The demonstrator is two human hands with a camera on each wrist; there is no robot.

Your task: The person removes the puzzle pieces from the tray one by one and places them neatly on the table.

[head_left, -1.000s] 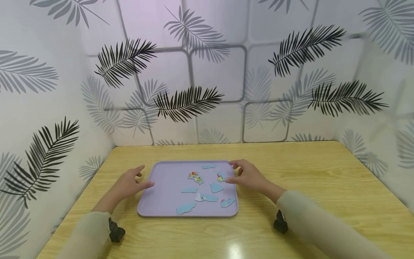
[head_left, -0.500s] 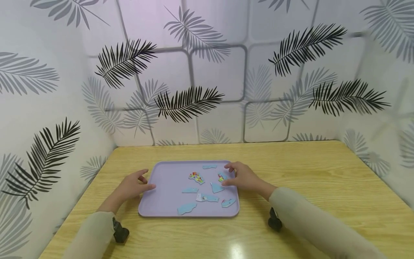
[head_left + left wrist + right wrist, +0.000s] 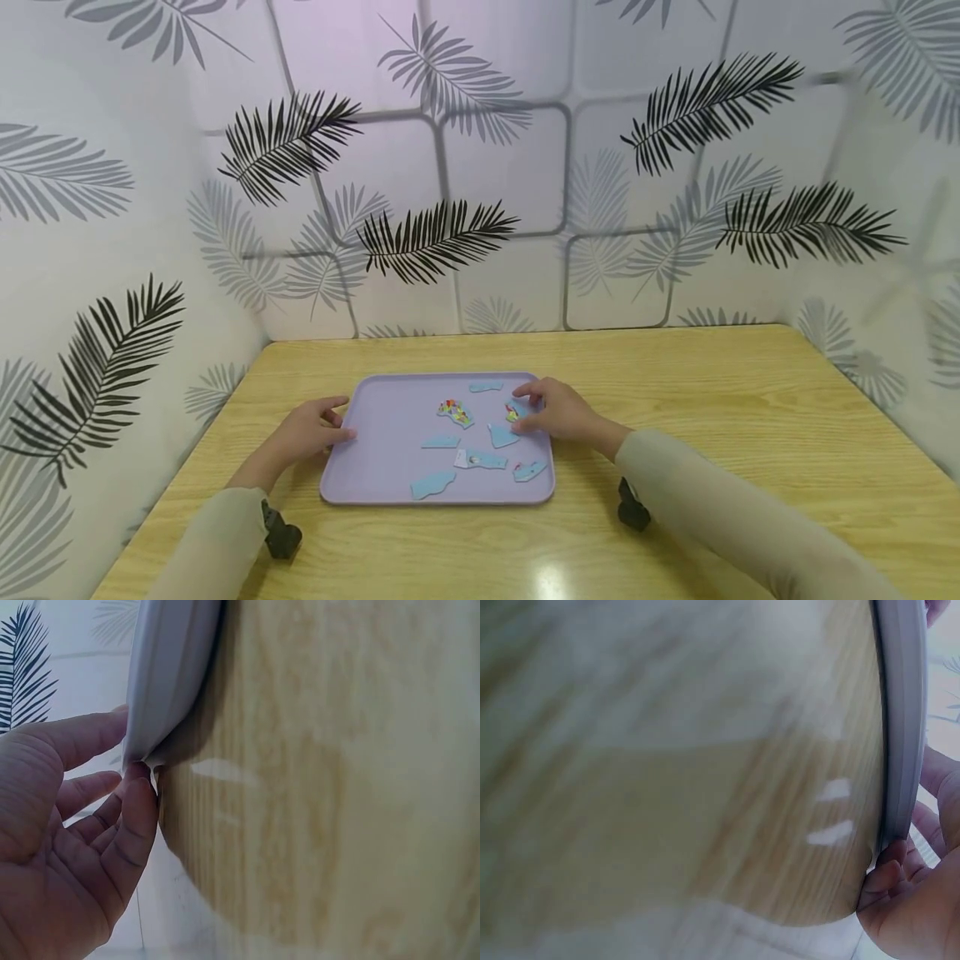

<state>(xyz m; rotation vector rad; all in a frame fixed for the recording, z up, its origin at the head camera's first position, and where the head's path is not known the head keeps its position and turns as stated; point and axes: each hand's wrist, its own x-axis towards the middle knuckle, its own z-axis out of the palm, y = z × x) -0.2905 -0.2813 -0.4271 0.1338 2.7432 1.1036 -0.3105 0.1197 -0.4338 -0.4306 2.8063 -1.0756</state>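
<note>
A lavender tray (image 3: 382, 417) lies on the wooden table, with a hand at each short side. My left hand (image 3: 306, 429) grips its left rim, thumb over the top; in the left wrist view the curled fingers (image 3: 135, 817) meet the tray's underside edge. At the right rim, my right hand (image 3: 562, 410) holds likewise, its thumb reaching inside and its fingertips (image 3: 885, 877) tucked at the lower edge. Several flat, irregular light-blue pieces lie apart in the tray, among them a multicoloured one (image 3: 455, 412) and a long one (image 3: 480, 459). Another colourful piece (image 3: 514, 411) lies beside the right thumb.
The wooden table (image 3: 675, 392) extends around the tray, farther on the right than on the left. Behind and to the sides stand pale walls (image 3: 510, 183) with a leaf pattern. Each wrist carries a small black device.
My left hand has shifted slightly right and closed in on the left rim. The right hand has moved left and a little down onto the right rim. The pieces keep their arrangement.
</note>
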